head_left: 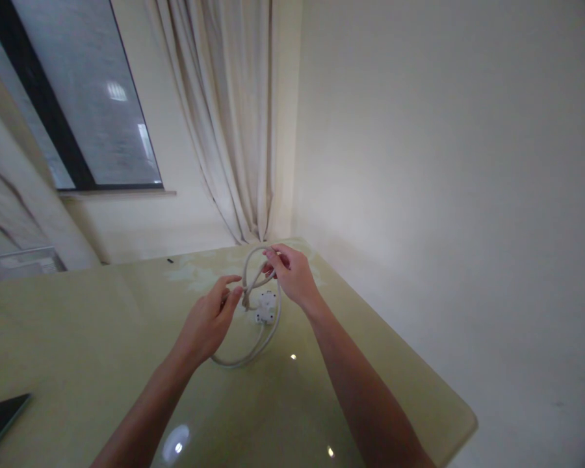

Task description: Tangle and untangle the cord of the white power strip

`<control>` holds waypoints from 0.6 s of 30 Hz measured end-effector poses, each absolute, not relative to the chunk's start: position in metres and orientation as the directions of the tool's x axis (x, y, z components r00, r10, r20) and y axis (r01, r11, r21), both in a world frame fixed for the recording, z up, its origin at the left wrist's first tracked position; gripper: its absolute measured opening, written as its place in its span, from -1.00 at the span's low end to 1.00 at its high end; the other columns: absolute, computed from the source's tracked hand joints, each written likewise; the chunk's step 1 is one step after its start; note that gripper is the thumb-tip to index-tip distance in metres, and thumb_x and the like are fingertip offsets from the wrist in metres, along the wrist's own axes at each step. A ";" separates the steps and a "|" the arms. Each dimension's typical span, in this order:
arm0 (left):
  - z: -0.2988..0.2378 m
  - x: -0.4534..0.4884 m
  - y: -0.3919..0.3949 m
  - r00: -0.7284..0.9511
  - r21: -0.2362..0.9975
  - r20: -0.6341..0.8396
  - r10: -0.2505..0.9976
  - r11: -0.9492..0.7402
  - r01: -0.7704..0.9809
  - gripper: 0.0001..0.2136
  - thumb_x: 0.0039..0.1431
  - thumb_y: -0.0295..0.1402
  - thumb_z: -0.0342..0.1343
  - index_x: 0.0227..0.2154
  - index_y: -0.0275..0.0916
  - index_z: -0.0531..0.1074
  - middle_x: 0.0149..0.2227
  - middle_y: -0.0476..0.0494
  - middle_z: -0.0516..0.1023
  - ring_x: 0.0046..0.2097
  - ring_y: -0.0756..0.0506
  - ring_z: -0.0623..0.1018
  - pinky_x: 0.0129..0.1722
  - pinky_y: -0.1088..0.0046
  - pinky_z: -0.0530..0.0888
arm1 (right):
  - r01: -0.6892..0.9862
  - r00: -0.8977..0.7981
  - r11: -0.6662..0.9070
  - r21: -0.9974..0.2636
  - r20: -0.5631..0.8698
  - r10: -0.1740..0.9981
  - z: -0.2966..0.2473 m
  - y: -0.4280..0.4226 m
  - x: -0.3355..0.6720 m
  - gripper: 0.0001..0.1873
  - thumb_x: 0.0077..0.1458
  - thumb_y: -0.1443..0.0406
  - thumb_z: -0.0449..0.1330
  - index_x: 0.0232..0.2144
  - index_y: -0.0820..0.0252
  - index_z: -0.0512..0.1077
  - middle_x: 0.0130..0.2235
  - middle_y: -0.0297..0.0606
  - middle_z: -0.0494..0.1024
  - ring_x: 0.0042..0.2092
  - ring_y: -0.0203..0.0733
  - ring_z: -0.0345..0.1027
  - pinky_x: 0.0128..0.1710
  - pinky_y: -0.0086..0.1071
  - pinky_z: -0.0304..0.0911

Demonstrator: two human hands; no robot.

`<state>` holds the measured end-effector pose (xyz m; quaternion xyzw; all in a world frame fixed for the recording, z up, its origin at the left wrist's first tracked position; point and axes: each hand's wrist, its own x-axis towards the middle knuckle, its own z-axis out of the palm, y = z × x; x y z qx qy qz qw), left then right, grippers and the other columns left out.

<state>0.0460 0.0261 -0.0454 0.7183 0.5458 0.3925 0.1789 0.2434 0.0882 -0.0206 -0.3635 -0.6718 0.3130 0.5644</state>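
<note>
A pale cable [275, 325] is looped above the tabletop in front of me. My right hand [292, 273] pinches the top of its coil between thumb and fingers. To the left, my left hand [213, 315] has thumb and index finger apart, their tips right beside the coil's left edge; I cannot tell whether they touch it. Below the coil lies a small white block with dark marks [266, 307], which looks like a socket block, with the cable running from its lower end. One lower loop passes behind my left hand.
The glossy yellow-green table [400, 390] ends on the right along a bare wall [443, 195]. A dark flat object [2, 419] lies at the left front edge, and a tiny black piece [170, 260] near the back. Curtains [234, 117] and a window [88, 91] stand behind.
</note>
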 end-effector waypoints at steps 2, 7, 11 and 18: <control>-0.047 0.048 0.025 0.114 0.711 0.364 0.925 -0.354 0.608 -0.60 0.40 0.00 -0.07 0.07 -0.15 0.40 -0.54 0.11 0.39 -0.50 -0.09 0.36 -0.44 0.42 0.19 | 0.149 -0.139 0.565 -0.812 0.548 0.825 -0.018 0.082 0.240 -0.77 0.34 0.16 0.16 -0.17 0.15 0.56 -0.45 -0.33 0.60 -0.45 -0.26 0.52 -0.39 -0.42 0.38; -0.045 0.047 0.026 0.132 0.810 0.361 0.923 -0.380 0.447 -0.68 0.33 -0.02 0.05 -0.13 -0.17 0.45 -0.50 0.07 0.42 -0.48 -0.04 0.34 -0.47 0.47 0.22 | 0.123 -0.257 0.592 -0.796 0.551 0.794 -0.011 0.071 0.240 -0.65 0.35 0.06 0.17 -0.01 0.12 0.55 -0.46 -0.36 0.58 -0.43 -0.26 0.52 -0.33 -0.40 0.41; -0.038 0.045 0.023 0.134 0.859 0.352 0.926 -0.377 0.347 -0.71 0.25 -0.03 0.16 -0.29 -0.16 0.46 -0.32 -0.03 0.51 -0.33 -0.05 0.47 -0.40 0.50 0.33 | -0.039 -0.336 0.411 -0.911 0.399 0.853 -0.008 0.076 0.248 -0.36 0.31 -0.20 0.06 -0.17 0.21 0.61 -0.44 -0.25 0.58 -0.44 -0.25 0.49 -0.41 -0.39 0.40; -0.038 0.045 0.018 0.070 0.976 0.129 0.989 -0.140 0.169 -0.62 0.17 0.07 0.25 -0.29 -0.13 0.36 -0.52 0.15 0.32 -0.58 0.08 0.11 -0.62 0.59 -0.01 | 0.149 -0.356 0.563 -0.813 0.487 0.797 -0.011 0.084 0.257 -0.30 0.34 -0.23 -0.04 -0.33 0.18 0.58 -0.11 -0.11 0.58 -0.07 -0.14 0.41 -0.13 -0.30 0.35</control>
